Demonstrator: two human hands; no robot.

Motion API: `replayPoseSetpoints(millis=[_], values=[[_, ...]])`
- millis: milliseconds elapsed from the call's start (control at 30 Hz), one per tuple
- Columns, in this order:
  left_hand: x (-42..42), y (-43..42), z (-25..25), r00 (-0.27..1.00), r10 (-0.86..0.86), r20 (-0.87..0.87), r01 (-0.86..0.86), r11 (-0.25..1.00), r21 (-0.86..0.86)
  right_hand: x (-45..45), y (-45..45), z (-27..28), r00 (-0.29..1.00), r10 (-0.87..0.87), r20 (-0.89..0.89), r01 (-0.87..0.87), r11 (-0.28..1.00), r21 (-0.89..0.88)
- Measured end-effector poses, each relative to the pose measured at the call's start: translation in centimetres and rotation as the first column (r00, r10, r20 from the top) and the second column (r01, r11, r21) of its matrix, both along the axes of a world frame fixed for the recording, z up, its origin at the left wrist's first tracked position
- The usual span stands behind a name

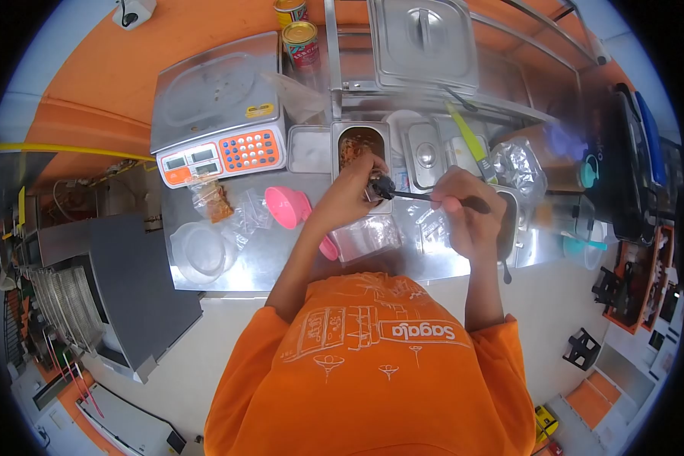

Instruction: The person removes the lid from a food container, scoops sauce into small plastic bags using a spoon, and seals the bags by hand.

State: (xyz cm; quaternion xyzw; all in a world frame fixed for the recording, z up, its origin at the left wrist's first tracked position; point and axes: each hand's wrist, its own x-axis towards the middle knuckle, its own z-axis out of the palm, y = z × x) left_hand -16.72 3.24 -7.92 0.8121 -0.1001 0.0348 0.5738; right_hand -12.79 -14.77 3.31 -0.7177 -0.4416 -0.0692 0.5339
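Note:
My right hand [471,213] grips the handle of a black spoon [414,196], which points left across the counter. The spoon's dark head lies close to the fingertips of my left hand [348,194]. That left hand is closed over the front part of a deep steel food pan [388,140]; what its fingers pinch is too small and hidden to name. Reddish-brown chopped food [353,148] shows inside the pan beyond my knuckles. Below my left hand, a stack of clear plastic bags [366,239] lies near the counter's front edge.
A weighing scale [216,106] stands at the back left. Near it are a pink scoop [287,207], a filled small bag [213,201] and a clear plastic bowl [201,252]. Lidded steel pan [425,154], green-bladed knife [471,140] and foil-like bag [518,166] crowd the right.

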Motion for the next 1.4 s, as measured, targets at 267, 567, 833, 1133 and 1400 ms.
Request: replayPoseSetpoints(millis=[267, 567, 833, 1133, 1400], values=[[-0.1, 0.3, 1.1, 0.976, 0.061, -0.208, -0.077, 0.994, -0.073, -0.1, 0.1, -0.8, 0.984, -0.148, -0.095, 0.168, 0.947, 0.274], [-0.2, 0.3, 0.5, 0.988, -0.011, -0.155, -0.004, 0.995, -0.096, 0.1, -0.6, 0.1, 0.977, 0.157, 0.141, -0.16, 0.987, 0.007], [-0.2, 0.2, 0.1, 0.991, -0.032, -0.129, 0.021, 0.996, -0.087, -0.7, 0.3, -1.3, 0.966, -0.198, -0.167, 0.214, 0.973, 0.086], [-0.6, 0.0, 0.3, 0.972, 0.073, -0.223, -0.098, 0.99, -0.101, -1.5, 0.2, -0.6, 0.966, -0.235, -0.107, 0.254, 0.937, 0.24], [-0.7, 0.1, -1.0, 0.971, 0.072, -0.228, -0.129, 0.961, -0.244, -1.8, -0.4, -1.1, 0.988, -0.07, 0.141, 0.033, 0.968, 0.25]])
